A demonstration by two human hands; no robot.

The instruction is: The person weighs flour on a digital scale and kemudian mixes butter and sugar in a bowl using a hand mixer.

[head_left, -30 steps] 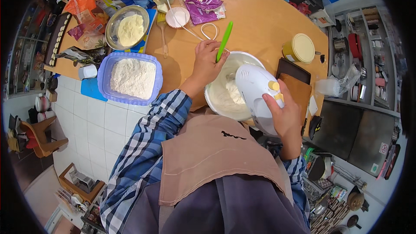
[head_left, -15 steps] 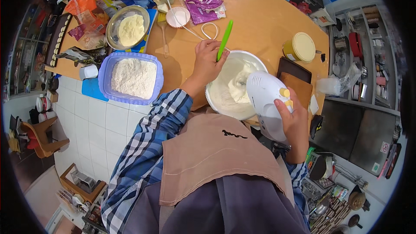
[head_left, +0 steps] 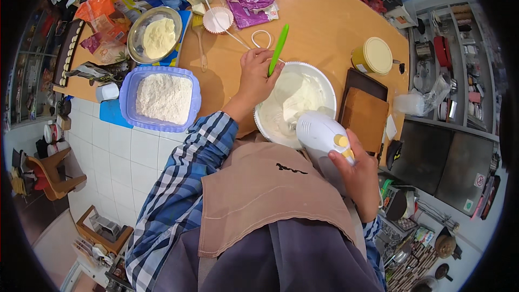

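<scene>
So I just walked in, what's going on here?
One person is working over a white bowl with a pale, creamy mixture in it. The right hand grips a white hand mixer, its beater end in the bowl. The left hand is at the bowl's left side, holding a green handle whose lower end is hidden. To the left, a purple tub of white powder stands near a metal bowl with pale yellow contents.

The right hand [head_left: 361, 180] grips a white mixer [head_left: 319, 136].
</scene>
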